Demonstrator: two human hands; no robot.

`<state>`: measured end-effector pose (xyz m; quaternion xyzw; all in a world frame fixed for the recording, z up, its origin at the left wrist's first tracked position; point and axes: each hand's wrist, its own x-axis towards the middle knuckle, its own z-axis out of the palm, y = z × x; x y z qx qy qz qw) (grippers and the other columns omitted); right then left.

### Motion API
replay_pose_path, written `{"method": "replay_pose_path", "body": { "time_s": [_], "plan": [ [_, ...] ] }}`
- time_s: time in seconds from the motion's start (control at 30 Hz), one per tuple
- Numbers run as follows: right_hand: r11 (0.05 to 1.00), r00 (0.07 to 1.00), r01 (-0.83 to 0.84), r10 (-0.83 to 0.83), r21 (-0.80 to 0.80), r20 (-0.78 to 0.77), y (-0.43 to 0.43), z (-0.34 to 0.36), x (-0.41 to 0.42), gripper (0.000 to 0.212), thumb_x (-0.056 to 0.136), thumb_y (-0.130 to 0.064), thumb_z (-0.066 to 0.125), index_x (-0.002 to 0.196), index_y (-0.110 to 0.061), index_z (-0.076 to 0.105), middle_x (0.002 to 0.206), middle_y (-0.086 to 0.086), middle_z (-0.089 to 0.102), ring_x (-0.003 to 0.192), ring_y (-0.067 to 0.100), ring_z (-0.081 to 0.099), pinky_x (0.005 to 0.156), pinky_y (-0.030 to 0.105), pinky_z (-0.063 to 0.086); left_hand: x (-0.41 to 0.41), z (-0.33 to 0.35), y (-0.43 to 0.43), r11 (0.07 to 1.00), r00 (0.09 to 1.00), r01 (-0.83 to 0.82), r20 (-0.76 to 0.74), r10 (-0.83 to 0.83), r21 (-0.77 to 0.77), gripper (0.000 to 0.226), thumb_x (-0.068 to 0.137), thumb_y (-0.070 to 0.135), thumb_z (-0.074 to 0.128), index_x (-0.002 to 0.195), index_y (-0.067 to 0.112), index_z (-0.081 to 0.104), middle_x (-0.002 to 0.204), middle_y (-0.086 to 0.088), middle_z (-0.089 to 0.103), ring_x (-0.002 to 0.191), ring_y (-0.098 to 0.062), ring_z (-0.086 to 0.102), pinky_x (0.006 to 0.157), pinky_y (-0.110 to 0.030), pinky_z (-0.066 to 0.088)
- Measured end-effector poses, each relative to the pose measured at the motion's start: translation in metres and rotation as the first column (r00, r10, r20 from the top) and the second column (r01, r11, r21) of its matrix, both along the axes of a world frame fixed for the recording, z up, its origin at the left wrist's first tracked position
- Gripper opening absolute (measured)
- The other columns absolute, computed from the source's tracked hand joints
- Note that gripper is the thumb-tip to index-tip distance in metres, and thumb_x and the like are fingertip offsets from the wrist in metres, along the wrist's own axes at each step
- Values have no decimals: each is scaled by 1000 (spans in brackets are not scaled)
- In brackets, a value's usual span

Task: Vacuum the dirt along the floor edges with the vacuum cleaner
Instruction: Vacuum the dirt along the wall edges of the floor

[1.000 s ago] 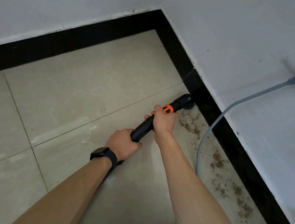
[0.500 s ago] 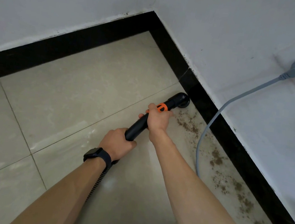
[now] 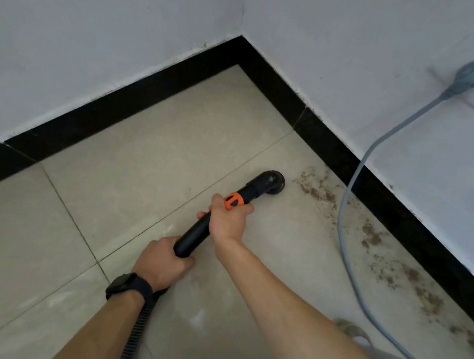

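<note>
Tile (image 3: 42, 245) at left looks clean. The left hand (image 3: 161, 262) curls round the vacuum wand (image 3: 194, 235) at its rear end, and the right hand (image 3: 229, 221) grips it at the orange collar (image 3: 233, 201). The nozzle (image 3: 271, 182) rests just left of dirt (image 3: 318, 190) trailing along the right baseboard (image 3: 403, 226), which is not yet vacuumed.

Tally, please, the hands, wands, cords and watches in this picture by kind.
Hands: 2 (left hand, right hand)
Wand: 1
Cord: 1
Watch: 1
Total: 5

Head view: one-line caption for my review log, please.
Left hand and right hand grip the black vacuum wand, nozzle just short of brown dirt along the black baseboard.
</note>
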<state>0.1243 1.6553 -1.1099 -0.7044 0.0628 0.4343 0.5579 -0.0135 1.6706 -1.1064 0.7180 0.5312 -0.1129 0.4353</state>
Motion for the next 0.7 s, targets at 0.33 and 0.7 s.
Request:
{"method": "replay_pose_path", "body": {
  "time_s": [0.33, 0.7],
  "plan": [
    [999, 999, 53, -53, 9, 11, -11, 1, 4, 34, 100, -16, 57, 123, -17, 31, 98, 9, 61, 50, 15, 67, 56, 30, 58, 8, 5, -13, 1000, 1000, -2, 11, 2, 0, 9, 79, 24, 68, 77, 23, 59, 71, -3, 65, 62, -19, 60, 52, -25, 41],
    [998, 997, 55, -55, 3, 49, -18, 1, 25, 35, 100, -15, 58, 122, -16, 30, 98, 10, 61, 45, 13, 66, 47, 24, 52, 28, 0, -22, 998, 999, -44, 18, 45, -44, 12, 76, 25, 68, 75, 18, 58, 67, -2, 61, 57, -20, 55, 51, -26, 39]
  ]
}}
